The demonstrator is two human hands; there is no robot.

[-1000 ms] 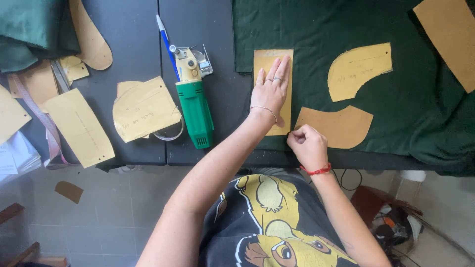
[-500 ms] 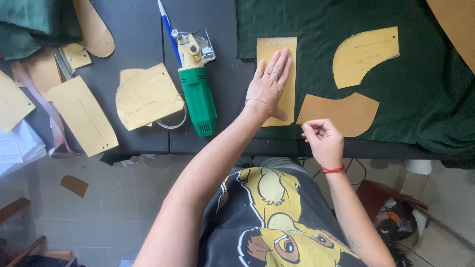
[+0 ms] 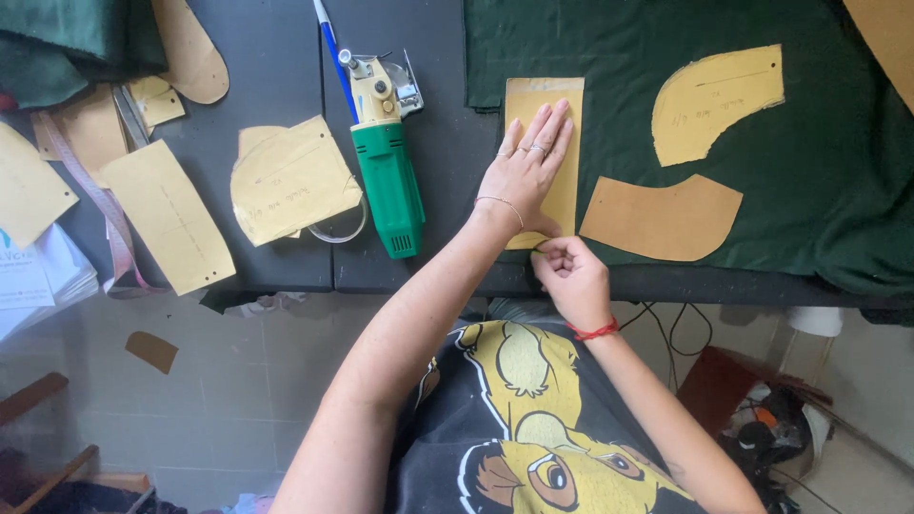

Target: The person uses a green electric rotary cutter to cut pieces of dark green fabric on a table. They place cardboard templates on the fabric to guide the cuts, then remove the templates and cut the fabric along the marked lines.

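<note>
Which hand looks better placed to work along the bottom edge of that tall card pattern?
Probably the right hand: its fingertips pinch at the rectangular pattern's lower edge, while the left hand lies flat, pinning it.

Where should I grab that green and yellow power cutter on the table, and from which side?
Probably the green body: the cutter lies flat, its blade end pointing away. Come from above, from the near end, clear of the left hand.

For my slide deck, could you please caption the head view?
Left hand flat on a rectangular card pattern on dark green fabric, right hand at its lower edge.
</note>
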